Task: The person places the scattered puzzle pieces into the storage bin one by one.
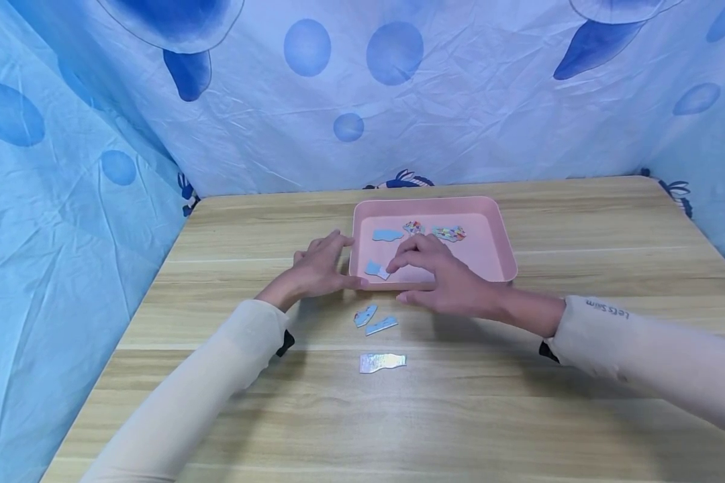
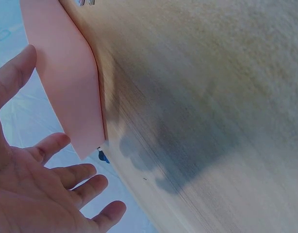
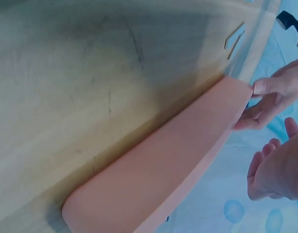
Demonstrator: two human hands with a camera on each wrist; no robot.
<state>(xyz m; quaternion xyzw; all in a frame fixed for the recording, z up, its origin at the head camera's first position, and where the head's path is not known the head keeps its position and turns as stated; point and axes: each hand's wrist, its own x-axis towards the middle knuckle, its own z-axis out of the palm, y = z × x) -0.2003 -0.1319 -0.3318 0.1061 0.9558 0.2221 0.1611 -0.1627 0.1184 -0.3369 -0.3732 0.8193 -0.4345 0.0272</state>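
So the left hand (image 1: pixel 315 270) is at the near left corner of the tray (image 1: pixel 488 260), right hand (image 1: pixel 444 276) over its front side. Inside, one piece (image 1: pixel 372 268) is right by the right hand's left, with three more pieces (image 1: pixel 388 235) (image 1: pixel 413 227) (image 1: pixel 452 233) beyond. Three loose ones (image 1: pixel 366 315) (image 1: pixel 381 327) (image 1: pixel 382 363) lie on the table (image 1: pixel 459 416).

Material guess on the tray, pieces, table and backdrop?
Tray: likely plastic, satin; smooth, even pink, rounded corners.
Pieces: probably card or thin board; flat, thin edges. The front piece looks glossy, with silvery glare.
Table: wood or wood-look laminate, low sheen; grain streaks.
Backdrop: thin fabric or plastic sheeting, slight shine; creased, printed.
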